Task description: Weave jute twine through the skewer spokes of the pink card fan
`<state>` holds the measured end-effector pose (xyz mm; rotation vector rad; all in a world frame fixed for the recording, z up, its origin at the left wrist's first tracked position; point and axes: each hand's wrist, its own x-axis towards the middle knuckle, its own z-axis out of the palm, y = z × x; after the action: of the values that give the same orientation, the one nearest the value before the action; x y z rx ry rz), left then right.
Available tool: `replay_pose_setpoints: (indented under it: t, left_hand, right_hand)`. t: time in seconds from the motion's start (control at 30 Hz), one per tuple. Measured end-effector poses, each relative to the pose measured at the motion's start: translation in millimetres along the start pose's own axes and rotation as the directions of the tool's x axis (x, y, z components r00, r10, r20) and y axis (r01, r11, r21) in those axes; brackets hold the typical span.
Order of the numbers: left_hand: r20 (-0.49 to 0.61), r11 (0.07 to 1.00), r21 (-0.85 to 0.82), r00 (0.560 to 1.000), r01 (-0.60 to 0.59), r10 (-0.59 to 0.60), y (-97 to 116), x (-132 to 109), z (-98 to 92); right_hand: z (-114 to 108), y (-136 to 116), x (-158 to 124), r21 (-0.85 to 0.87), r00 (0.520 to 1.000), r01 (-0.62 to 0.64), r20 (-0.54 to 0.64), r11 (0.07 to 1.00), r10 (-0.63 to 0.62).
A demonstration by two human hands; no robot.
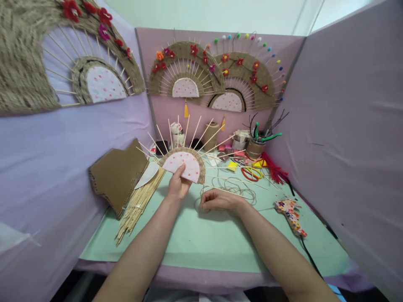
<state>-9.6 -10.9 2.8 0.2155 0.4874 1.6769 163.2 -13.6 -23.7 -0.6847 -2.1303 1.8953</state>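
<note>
My left hand [180, 182] grips a half-round fan [185, 161] by its lower edge, thumb on the white spotted cloth face and fingers behind. A band of wound twine borders the cloth, and thin wooden sticks fan outward from it. My right hand [220, 199] is just right of the fan's lower corner, fingers pinched together on jute twine, though the strand at the fingertips is hard to see. Loose loops of twine [234, 184] lie on the table behind this hand, under the fan's right-hand sticks.
Left are folded cardboard [116, 172] and a bundle of sticks [138, 205]. A corded, flower-patterned glue gun [291, 216] lies right. Scissors [252, 173], a twine roll [211, 136] and a can of pliers [255, 147] sit behind. Finished fans [185, 52] hang on the partition walls.
</note>
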Motion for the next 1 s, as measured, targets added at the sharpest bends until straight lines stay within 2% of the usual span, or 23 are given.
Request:
replay_pose_setpoints:
  t: [0.17,0.33,0.4,0.5,0.6,0.73,0.87,1.0]
  left_hand:
    - [0.015,0.995,-0.031,0.995,0.096,-0.096,0.8,-2.7,4.8]
    - [0.028,0.984,-0.042,0.984,0.175,-0.174,-2.0,-6.9,3.9]
    - [0.08,0.979,-0.034,0.977,0.2,-0.197,-5.5,-9.8,5.2]
    - [0.234,0.957,0.034,0.929,0.287,-0.287,-11.6,-12.5,14.1]
    - [0.294,0.935,0.131,0.888,0.328,-0.353,-16.7,-12.2,29.4]
    - [0.371,0.907,0.21,0.828,0.366,-0.42,-21.8,-12.8,42.0]
    - [0.385,0.885,0.261,0.799,0.385,-0.461,-25.2,-15.9,32.7]
    - [0.381,0.889,0.285,0.809,0.358,-0.448,-24.9,-14.4,18.4]
  right_hand:
    - [-7.2,7.7,-2.1,0.01,0.999,-0.023,-0.029,1.0,0.023]
    - [-14.3,5.4,-3.9,-0.035,0.996,0.007,-0.094,0.999,-0.01]
    - [-17.7,2.7,-5.7,-0.031,0.992,0.019,-0.124,0.999,-0.023]
    - [-22.4,0.1,-10.4,0.012,0.982,0.018,-0.19,1.0,-0.016]
    - [-24.5,2.3,-18.2,0.084,0.953,0.042,-0.302,0.996,-0.015]
    - [-18.7,12.3,-33.5,0.199,0.883,0.141,-0.467,0.97,-0.032]
    - [-5.0,23.8,-49.9,0.308,0.826,0.224,-0.563,0.924,-0.013]
    - [4.9,29.6,-58.5,0.351,0.804,0.243,-0.595,0.904,0.015]
